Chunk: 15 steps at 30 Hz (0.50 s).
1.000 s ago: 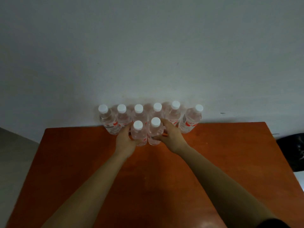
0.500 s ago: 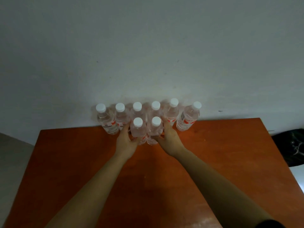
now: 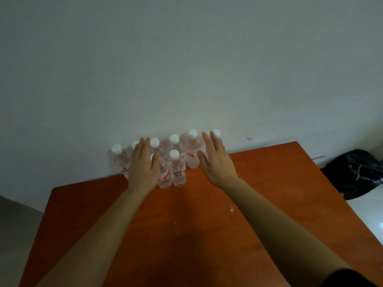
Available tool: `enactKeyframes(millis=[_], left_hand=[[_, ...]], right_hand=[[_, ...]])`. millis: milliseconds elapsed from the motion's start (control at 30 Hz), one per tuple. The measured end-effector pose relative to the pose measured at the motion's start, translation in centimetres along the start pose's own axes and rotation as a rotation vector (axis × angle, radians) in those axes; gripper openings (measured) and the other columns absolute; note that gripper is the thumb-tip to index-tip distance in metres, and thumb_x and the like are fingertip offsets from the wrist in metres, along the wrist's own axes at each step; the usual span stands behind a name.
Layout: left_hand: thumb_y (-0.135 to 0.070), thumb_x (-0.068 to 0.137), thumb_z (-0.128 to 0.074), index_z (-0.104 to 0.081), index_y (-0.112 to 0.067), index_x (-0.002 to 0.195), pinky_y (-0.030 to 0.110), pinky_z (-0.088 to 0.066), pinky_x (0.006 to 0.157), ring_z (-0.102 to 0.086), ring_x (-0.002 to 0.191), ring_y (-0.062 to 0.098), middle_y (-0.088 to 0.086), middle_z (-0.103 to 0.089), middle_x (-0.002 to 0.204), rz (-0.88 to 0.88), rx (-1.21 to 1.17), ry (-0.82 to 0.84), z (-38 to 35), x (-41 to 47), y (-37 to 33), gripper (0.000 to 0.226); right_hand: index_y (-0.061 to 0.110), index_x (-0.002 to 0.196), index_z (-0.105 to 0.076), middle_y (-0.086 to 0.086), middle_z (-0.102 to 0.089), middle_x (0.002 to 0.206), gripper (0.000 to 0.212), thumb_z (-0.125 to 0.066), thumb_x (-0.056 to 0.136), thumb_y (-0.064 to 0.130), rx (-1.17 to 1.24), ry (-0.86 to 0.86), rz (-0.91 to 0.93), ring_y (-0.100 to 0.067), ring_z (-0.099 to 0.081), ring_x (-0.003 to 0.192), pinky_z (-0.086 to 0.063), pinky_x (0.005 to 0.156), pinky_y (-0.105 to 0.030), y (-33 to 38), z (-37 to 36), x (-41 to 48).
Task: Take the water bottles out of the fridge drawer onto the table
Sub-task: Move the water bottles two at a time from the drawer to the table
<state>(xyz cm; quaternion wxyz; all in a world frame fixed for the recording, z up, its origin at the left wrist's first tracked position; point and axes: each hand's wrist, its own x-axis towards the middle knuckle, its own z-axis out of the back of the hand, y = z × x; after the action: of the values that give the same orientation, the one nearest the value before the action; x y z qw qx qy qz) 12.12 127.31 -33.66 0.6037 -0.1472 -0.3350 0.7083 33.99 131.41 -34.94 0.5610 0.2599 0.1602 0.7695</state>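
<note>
Several clear water bottles (image 3: 178, 168) with white caps and red labels stand upright in two rows at the far edge of the orange-brown table (image 3: 186, 235), against the wall. My left hand (image 3: 144, 165) hovers flat with straight fingers in front of the left bottles and hides part of them. My right hand (image 3: 216, 160) is raised the same way to the right of the front pair, covering most of the far-right bottle (image 3: 216, 133). Neither hand holds anything. The fridge drawer is out of view.
A grey-white wall (image 3: 186, 69) rises right behind the bottles. A black bag (image 3: 356, 172) lies off the table's right side on a pale floor. A small crumb (image 3: 231, 208) sits on the table near my right forearm.
Both hands let go of the two front bottles, opened flat and lifted apart. The view tilted, so the table now looks slanted.
</note>
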Motion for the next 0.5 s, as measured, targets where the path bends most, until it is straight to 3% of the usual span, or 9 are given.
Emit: enactKeyframes(millis=[100,200,367,500], left_hand=[[-0.055,0.102,-0.017,-0.021,-0.017,0.158,0.05,-0.012,0.123,-0.006,0.153,0.028,0.009,-0.01,0.166,-0.127,0.211,-0.087,1.3,-1.2,-5.0,0.067],[-0.056,0.102,-0.018,-0.016,-0.018,0.158,0.053,-0.008,0.122,0.001,0.153,0.03,0.012,-0.002,0.166,-0.331,0.325,-0.13,0.7,-4.1,-11.1,0.068],[-0.057,0.101,-0.02,-0.005,-0.02,0.159,0.059,-0.007,0.12,0.01,0.152,0.031,0.012,0.011,0.166,-0.529,0.391,-0.106,-3.2,-12.0,-22.4,0.071],[-0.061,0.099,-0.018,0.005,-0.024,0.159,0.06,-0.004,0.12,0.018,0.151,0.029,0.011,0.02,0.164,-0.724,0.315,-0.016,-7.3,-22.0,-32.6,0.074]], right_hand=[[0.025,0.159,-0.015,-0.009,-0.006,0.168,0.061,-0.026,0.106,0.054,-0.139,-0.142,-0.025,-0.028,-0.009,0.154,-0.024,0.121,-0.047,-1.2,5.2,-2.9],[0.027,0.16,-0.012,-0.008,0.002,0.168,0.064,-0.018,0.104,0.059,-0.274,-0.243,-0.067,-0.026,0.004,0.154,-0.011,0.124,-0.049,-2.7,11.1,-7.7],[0.027,0.16,-0.013,-0.01,0.005,0.168,0.065,-0.016,0.103,0.06,-0.466,-0.412,-0.207,-0.028,0.009,0.154,-0.003,0.124,-0.052,-6.5,22.0,-20.7],[0.027,0.16,-0.015,-0.012,0.005,0.168,0.069,-0.028,0.101,0.06,-0.625,-0.542,-0.345,-0.03,0.008,0.154,-0.004,0.123,-0.055,-10.9,31.1,-35.3]])
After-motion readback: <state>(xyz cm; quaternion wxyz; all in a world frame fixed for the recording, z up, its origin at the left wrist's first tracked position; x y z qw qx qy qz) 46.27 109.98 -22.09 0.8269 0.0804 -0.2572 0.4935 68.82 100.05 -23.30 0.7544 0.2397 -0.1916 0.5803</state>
